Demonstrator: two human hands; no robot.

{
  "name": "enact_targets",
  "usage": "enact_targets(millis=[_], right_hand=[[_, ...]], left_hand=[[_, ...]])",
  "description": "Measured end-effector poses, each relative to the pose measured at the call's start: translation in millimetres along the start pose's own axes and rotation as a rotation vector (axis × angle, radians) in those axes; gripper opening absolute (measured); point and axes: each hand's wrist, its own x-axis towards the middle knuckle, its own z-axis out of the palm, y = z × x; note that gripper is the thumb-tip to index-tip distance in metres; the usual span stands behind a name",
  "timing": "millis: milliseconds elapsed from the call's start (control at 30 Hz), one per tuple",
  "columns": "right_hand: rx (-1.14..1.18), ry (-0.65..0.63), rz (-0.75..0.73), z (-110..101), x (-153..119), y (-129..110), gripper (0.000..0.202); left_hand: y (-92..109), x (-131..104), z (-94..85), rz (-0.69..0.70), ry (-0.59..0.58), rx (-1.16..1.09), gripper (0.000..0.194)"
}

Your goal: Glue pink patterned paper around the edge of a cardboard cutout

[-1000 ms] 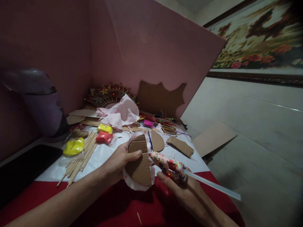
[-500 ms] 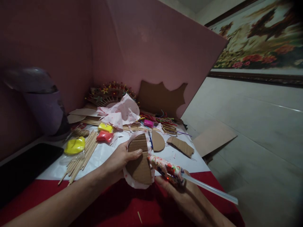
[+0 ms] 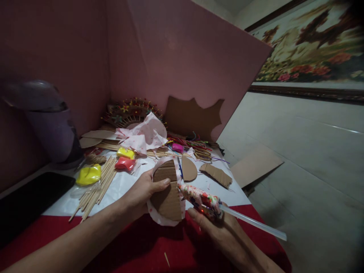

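Observation:
My left hand (image 3: 148, 187) grips a rounded cardboard piece (image 3: 167, 203), its thumb lying across the brown face. Pale pink dotted fabric (image 3: 157, 219) shows around the cardboard's edge as a border. In my right hand (image 3: 216, 223) is a hot glue gun (image 3: 200, 199) with a floral pattern and a small red light. A long clear glue stick (image 3: 256, 222) sticks out of its back end. The gun's nozzle is at the right edge of the cardboard; whether it touches is too small to tell.
Beyond my hands lie a half-oval cardboard piece (image 3: 189, 169), a torn cardboard strip (image 3: 216, 175) and a blue pen (image 3: 180, 167). Wooden sticks (image 3: 102, 184), yellow clay (image 3: 89, 174) and red clay (image 3: 125, 163) lie left. Crumpled pink fabric (image 3: 145, 134) and a purple bin (image 3: 52, 132) stand behind.
The glue gun's nozzle has moved slightly up along the right edge of the cardboard, and its back end has risen a little. My left hand keeps its hold.

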Motion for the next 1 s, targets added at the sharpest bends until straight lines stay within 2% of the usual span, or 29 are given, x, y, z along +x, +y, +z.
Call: enact_targets(millis=[167,367,567,733,867,1000], right_hand=[[-0.014,-0.015,-0.014,1.6,0.4,1.4,0.032],[0.022,-0.052,-0.066,1.4,-4.5,2.6,0.034],[0.013,-0.008,-0.025,-0.4,-2.6,3.3,0.034],[-0.02,-0.014,-0.009,-1.6,-1.3,-0.3,0.03],[-0.04,-0.021,-0.066,-0.2,-0.6,0.8,0.036],[-0.035,-0.002,-0.107,1.3,-1.1,4.7,0.034]], left_hand=[[-0.8,-0.3,-0.9,0.016,0.012,0.013,0.046],[-0.7,0.5,-1.9,0.014,0.011,0.005,0.043],[-0.7,0.3,-1.2,-0.016,0.037,-0.011,0.039],[-1.2,0.6,-1.7,-0.016,0.007,-0.036,0.037],[-1.5,0.9,-1.2,-0.012,-0.002,-0.04,0.037],[-0.6,-0.1,-0.2,-0.009,-0.009,-0.032,0.045]])
